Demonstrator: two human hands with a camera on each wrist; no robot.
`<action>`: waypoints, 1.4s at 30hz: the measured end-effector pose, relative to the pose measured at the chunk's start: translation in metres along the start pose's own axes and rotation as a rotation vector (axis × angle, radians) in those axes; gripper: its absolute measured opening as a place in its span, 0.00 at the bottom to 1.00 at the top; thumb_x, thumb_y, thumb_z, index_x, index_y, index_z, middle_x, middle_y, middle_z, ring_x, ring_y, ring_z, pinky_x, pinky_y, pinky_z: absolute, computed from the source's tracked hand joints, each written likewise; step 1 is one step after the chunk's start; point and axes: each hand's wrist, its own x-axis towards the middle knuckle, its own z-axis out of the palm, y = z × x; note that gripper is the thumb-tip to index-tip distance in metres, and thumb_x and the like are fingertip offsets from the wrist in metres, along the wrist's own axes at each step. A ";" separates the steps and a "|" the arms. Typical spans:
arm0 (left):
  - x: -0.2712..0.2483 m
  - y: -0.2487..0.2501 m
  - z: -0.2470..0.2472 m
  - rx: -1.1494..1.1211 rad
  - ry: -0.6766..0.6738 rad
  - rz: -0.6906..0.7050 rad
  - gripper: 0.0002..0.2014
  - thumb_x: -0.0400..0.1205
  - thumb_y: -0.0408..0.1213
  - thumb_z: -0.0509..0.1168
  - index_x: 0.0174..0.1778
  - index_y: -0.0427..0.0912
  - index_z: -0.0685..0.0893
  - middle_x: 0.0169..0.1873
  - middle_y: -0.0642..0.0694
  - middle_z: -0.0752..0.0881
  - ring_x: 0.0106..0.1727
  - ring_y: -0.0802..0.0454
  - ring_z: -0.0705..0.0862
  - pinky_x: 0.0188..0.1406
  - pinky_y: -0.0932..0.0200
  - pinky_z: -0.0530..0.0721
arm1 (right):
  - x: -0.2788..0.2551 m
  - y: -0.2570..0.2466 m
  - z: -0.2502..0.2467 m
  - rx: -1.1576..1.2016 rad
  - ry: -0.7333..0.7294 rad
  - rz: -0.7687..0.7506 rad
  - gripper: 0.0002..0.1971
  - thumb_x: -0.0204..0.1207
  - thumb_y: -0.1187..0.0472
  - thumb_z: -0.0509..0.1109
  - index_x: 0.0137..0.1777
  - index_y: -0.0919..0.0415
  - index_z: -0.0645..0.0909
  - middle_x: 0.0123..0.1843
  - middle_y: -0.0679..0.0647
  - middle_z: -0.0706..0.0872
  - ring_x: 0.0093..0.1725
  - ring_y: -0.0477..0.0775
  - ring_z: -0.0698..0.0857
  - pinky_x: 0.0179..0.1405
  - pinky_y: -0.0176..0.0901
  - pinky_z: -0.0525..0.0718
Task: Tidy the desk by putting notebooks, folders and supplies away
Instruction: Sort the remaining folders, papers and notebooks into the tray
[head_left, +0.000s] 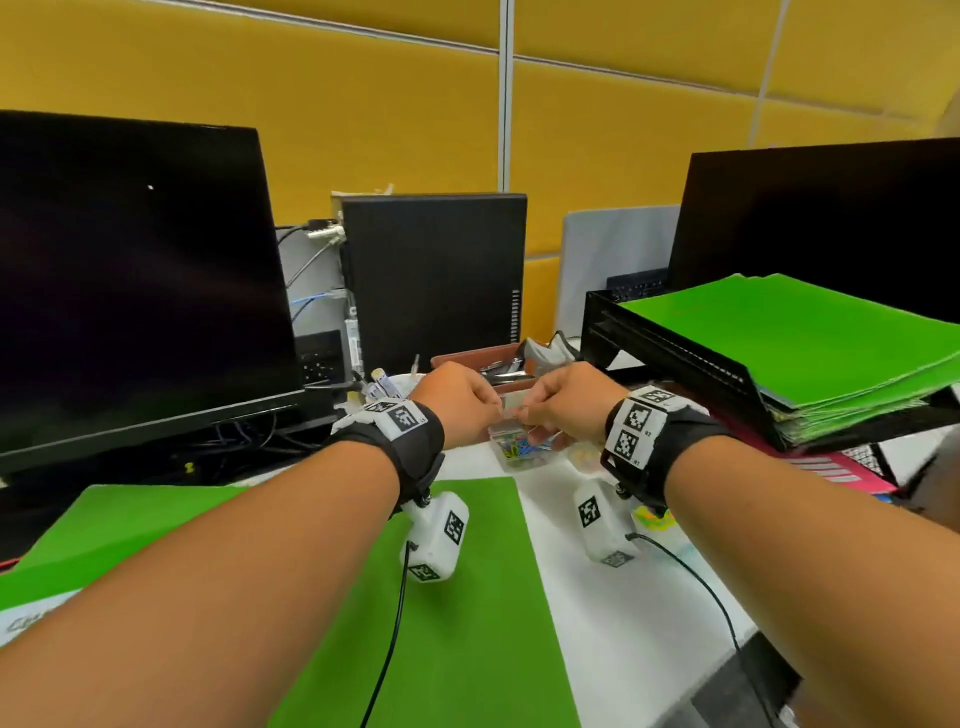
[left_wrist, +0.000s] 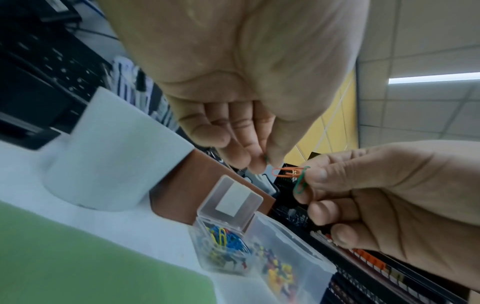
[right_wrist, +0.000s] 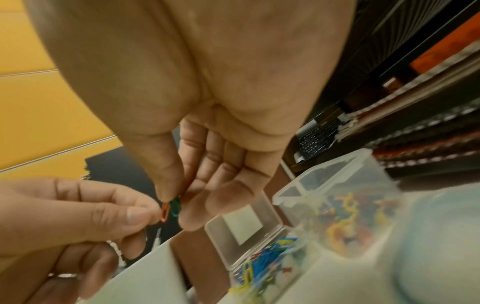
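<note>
Pinching an orange paper clip (left_wrist: 285, 172) and a green paper clip (left_wrist: 301, 182) between thumb and forefinger, the right hand (head_left: 569, 400) hangs just above the open clear clip box (left_wrist: 221, 244). The left hand (head_left: 457, 400) meets it — thumb and fingertips pressed together at the orange clip's free end, though actual contact is hard to confirm. The clip box sits on the white desk (head_left: 623, 613), lid hinged upright, coloured clips inside. A second clear box (left_wrist: 291, 263) touches it — also holding coloured pieces. A green folder (head_left: 457, 597) lies on the desk nearer the person.
</note>
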 end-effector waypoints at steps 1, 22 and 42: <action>0.005 0.002 0.007 -0.001 0.012 -0.016 0.06 0.78 0.39 0.74 0.35 0.50 0.92 0.34 0.57 0.90 0.37 0.57 0.88 0.37 0.64 0.84 | 0.001 0.007 -0.007 0.006 0.032 0.021 0.05 0.79 0.66 0.77 0.41 0.61 0.88 0.40 0.61 0.94 0.38 0.54 0.93 0.33 0.44 0.89; 0.042 -0.005 0.047 -0.235 0.066 -0.143 0.07 0.75 0.37 0.72 0.34 0.50 0.94 0.30 0.50 0.92 0.39 0.44 0.92 0.47 0.45 0.93 | 0.064 0.038 -0.008 -0.124 0.083 0.090 0.05 0.78 0.65 0.74 0.49 0.57 0.90 0.48 0.55 0.93 0.48 0.57 0.92 0.50 0.50 0.92; 0.064 0.046 0.089 -0.248 -0.046 -0.095 0.08 0.78 0.39 0.71 0.35 0.48 0.95 0.35 0.54 0.89 0.45 0.48 0.89 0.50 0.55 0.88 | 0.055 0.064 -0.048 -0.247 0.363 0.160 0.08 0.79 0.62 0.71 0.44 0.64 0.91 0.41 0.64 0.93 0.44 0.64 0.93 0.49 0.58 0.94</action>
